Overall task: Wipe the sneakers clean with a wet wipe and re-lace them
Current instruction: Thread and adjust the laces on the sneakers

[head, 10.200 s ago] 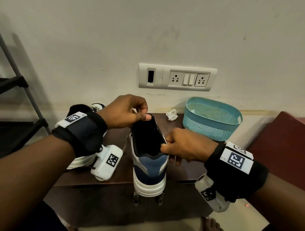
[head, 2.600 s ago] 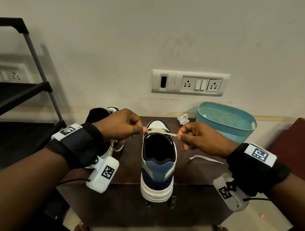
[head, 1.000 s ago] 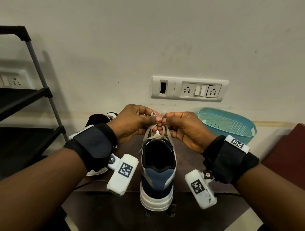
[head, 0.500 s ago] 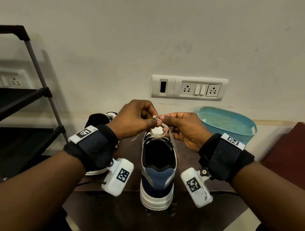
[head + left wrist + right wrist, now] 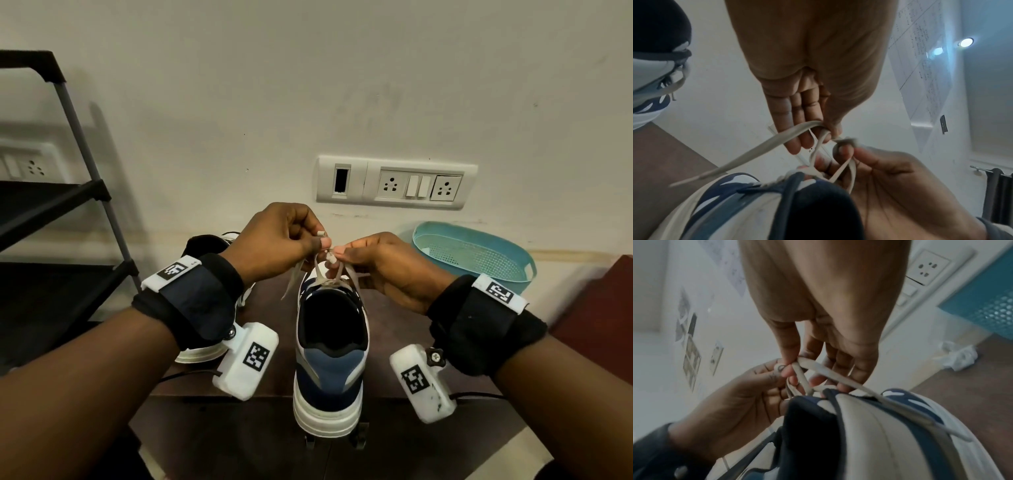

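Note:
A white and navy sneaker stands heel toward me on the dark brown table. Its beige lace rises from the top eyelets into two loops. My left hand pinches one lace loop between thumb and fingers. My right hand pinches the other loop right beside it, fingertips almost touching. A loose lace end trails to the left, another lace end lies over the sneaker's side. The second sneaker sits behind my left wrist, mostly hidden.
A teal perforated basket stands at the table's back right. A crumpled white wipe lies near it. A black shelf rack stands at the left, a socket panel on the wall behind.
Both hands stayed together above the sneaker's tongue and keep working the lace loops; the left hand's thumb and fingers shifted slightly over the loop. Earlier the lace ends were pulled apart sideways.

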`<state>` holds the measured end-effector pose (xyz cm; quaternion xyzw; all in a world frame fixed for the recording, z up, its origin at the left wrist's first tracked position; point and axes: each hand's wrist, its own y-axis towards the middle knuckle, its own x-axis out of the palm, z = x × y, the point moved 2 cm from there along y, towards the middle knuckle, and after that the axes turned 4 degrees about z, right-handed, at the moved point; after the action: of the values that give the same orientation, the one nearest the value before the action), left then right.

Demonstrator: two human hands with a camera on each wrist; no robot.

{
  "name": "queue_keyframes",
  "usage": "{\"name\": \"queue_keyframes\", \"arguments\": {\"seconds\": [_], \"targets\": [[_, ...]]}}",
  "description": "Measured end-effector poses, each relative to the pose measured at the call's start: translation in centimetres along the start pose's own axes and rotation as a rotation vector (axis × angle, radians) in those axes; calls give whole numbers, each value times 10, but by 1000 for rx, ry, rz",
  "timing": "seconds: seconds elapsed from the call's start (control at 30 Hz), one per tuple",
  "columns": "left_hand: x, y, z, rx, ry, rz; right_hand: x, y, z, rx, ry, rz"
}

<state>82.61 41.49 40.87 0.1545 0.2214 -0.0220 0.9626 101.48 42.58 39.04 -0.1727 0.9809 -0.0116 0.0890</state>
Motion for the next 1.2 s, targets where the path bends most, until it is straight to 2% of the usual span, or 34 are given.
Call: {"name": "queue_keyframes", "arguments": {"seconds": [0.07,0.13,0.23,0.33,0.43,0.5,0.6,0.7,0.83,0.93,1.03,1.2], "targets": [[1,1,0,-10,-29,10,0,0,-2,29,130,-85],[3,2,0,-45,-101,20,1,-1,-2,-10,132,-133],[6,1,0,-71,-131,7,3,2,4,-140,-133,-43],[7,-1,1,-92,-157,-24,2,4,5,-260,-265,79],[7,-3,1,-136,-199,-39,-1,1,-2,-357,-442,83],[6,-3,2,-168,-216,-52,-2,-1,-4,-357,-483,103],[6,-2,2,-248,-296,-71,-5,-1,-3,-298,-427,158],[3,-1,-1,-301,-338,-24,-8,-4,-1,-192,-369,208],[-13,0,-14,-286,-91,69,-28,-14,10,-85,-403,252],[-26,-6,-23,-289,144,55,-46,-25,21,-7,-465,215],[-25,-15,-25,-334,202,1,-50,-39,26,112,-408,194],[-24,-25,-24,-259,206,-9,-44,-58,28,219,-286,161]]}}
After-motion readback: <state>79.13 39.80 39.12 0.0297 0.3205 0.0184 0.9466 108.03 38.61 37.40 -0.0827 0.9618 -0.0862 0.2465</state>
